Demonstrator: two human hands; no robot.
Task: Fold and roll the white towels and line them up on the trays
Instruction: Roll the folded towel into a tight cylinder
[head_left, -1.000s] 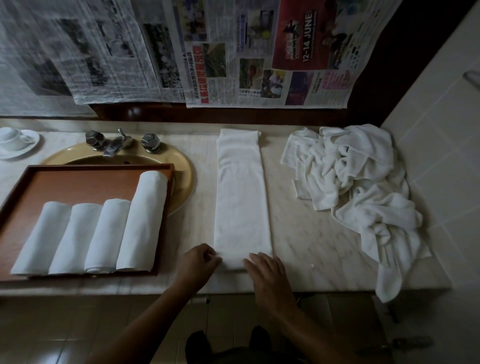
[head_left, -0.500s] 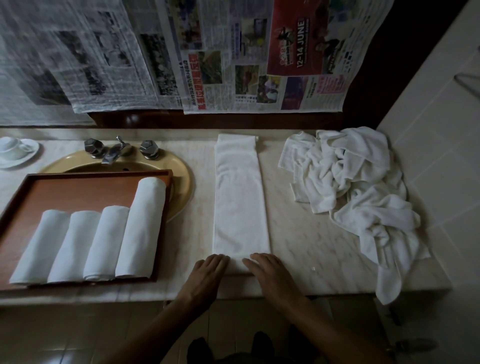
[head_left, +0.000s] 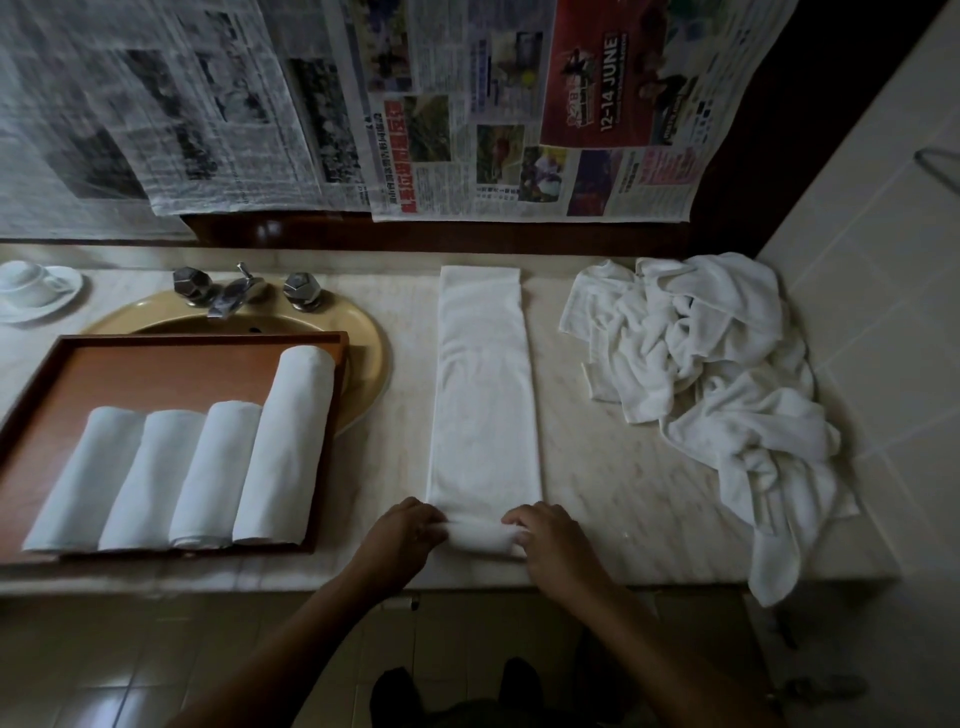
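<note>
White, limp-looking folded towel (head_left: 485, 384) stretching away from the hands wants gripping at its rolled end's sides, where left hand (head_left: 402, 535) and right hand (head_left: 545, 540) curl round it.

We see a pale, veined marble counter (head_left: 613, 467) with a soft sheen. The folded towel (head_left: 485, 389) and the heap of towels (head_left: 727, 364) are matt white terry cloth. The tray (head_left: 156, 364) looks like smooth reddish wood. The taps (head_left: 234, 291) are shiny metal; newspaper (head_left: 467, 104) is thin printed paper.
</note>
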